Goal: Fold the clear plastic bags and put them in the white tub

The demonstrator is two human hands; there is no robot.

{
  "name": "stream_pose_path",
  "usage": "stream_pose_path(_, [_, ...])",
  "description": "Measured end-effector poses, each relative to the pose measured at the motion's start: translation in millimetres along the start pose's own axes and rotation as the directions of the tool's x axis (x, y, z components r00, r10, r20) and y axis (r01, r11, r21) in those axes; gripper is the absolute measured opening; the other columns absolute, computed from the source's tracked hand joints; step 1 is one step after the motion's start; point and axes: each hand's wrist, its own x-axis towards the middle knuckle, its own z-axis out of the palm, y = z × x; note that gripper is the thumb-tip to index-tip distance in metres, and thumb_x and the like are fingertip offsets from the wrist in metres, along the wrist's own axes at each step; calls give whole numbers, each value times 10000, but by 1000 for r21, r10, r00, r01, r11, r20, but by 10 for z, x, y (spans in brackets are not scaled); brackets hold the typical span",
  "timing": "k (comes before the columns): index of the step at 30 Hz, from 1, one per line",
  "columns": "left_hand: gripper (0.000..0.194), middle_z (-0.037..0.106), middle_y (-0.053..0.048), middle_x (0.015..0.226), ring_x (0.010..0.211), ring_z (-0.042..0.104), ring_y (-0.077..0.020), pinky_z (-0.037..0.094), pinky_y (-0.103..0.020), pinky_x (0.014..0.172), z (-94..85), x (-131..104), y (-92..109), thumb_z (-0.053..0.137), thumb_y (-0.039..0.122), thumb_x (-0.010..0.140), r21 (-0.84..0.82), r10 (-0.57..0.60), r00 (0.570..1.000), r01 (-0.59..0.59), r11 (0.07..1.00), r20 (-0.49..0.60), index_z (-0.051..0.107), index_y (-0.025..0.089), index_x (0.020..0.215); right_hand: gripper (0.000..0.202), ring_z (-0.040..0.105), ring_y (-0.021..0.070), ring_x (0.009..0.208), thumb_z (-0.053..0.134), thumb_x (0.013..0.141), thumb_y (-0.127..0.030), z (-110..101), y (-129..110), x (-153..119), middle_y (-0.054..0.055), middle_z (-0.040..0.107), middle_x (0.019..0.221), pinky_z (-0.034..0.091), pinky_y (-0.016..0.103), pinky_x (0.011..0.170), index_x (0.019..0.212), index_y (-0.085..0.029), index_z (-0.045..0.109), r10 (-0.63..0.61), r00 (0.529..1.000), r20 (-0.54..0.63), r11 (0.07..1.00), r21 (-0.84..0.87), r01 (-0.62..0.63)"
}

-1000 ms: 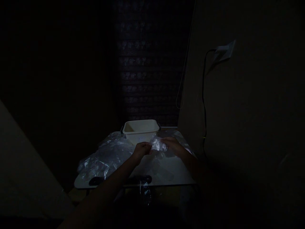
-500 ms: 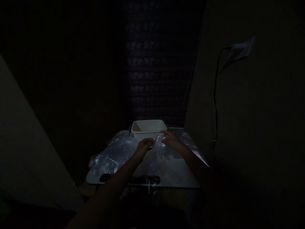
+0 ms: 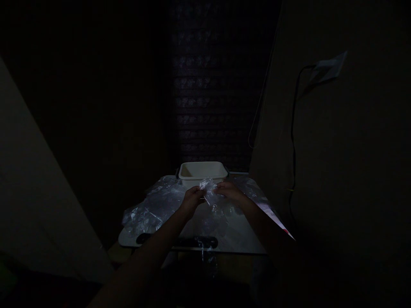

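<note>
Between my hands, just in front of a white tub, is a crumpled piece of clear plastic point(image 3: 210, 193), perhaps a bag. My left hand point(image 3: 192, 199) pinches its left side with closed fingers. From the right, my right hand point(image 3: 228, 190) grips the same plastic, its fingers bent around the edge. The lower part of the sheet hangs toward the tabletop, and where it ends is hard to see in the dim light. The white tub point(image 3: 188, 181) stands at the far end of the table, its open top toward me.
More clear plastic point(image 3: 150, 211) lies heaped on the left of the white table point(image 3: 244, 239), with some at the right point(image 3: 247, 186). A dark bar point(image 3: 195, 242) runs along the front edge, a plastic strip point(image 3: 208, 261) hanging over it. A cord point(image 3: 293, 128) runs down the right wall.
The plastic between my hands is more bunched up, its top gathered to the left. My right hand has lowered slightly and drawn closer to my left.
</note>
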Motion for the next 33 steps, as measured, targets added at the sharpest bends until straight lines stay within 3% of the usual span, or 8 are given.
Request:
stream_pose_path(11, [184,508,20,532,494,492,-88,410,-250,522,-81,-47,9,577,269,500,103,68,986,-53,993,-152,501,125,586,143,460,90,503,571,485,-271,23,-1,64,-17,520,527,337,211,464,553,-147,549,69,997,-33,997,-30,-70])
stream_pose_path(15, [202,539,-18,621,553,517,-122,404,-253,522,-209,85,155,503,314,561,294,164,972,-109,950,-170,516,128,640,116,442,82,467,553,499,-248,-14,-130,205,-16,516,487,328,201,444,538,-138,559,-8,995,-99,990,-138,-6])
stream_pose_path(19, [249,550,-70,759,731,513,-172,383,-273,639,-469,441,371,456,322,598,686,443,848,-138,715,-291,520,117,725,121,462,99,488,538,514,-234,-130,-293,496,-8,532,479,335,206,460,546,-124,579,-154,983,-101,936,-335,112])
stream_pose_path(22, [357,514,-125,897,887,451,-218,341,-300,728,-627,697,430,503,303,566,850,516,766,76,521,-385,485,94,855,137,487,116,538,517,538,-231,-208,-352,725,7,560,524,352,214,498,561,-115,585,-286,953,-98,881,-417,222])
stream_pose_path(25, [480,489,-146,947,893,451,-218,359,-285,700,-707,850,348,526,290,549,822,386,801,216,527,-458,412,73,961,140,505,127,590,501,560,-222,-233,-338,886,23,586,598,366,221,543,597,-118,587,-393,910,-132,832,-472,291])
stream_pose_path(28, [433,516,-118,896,787,504,-181,391,-257,628,-743,919,211,472,277,596,776,264,872,183,604,-411,392,78,971,141,517,130,620,488,580,-208,-207,-278,982,35,596,648,374,224,575,626,-118,585,-431,891,-141,804,-509,308])
stream_pose_path(30, [398,517,-105,881,771,505,-171,393,-255,629,-754,931,141,451,263,608,786,301,879,124,606,-371,401,81,958,146,521,131,623,478,594,-205,-180,-226,1031,41,599,656,379,225,580,635,-115,585,-438,890,-129,788,-532,311])
stream_pose_path(33, [401,486,-110,914,846,460,-187,370,-273,702,-748,897,91,465,211,579,855,456,833,39,516,-313,408,72,951,152,525,129,630,467,612,-205,-144,-152,1106,38,602,660,384,222,586,656,-124,588,-466,876,-128,757,-569,320])
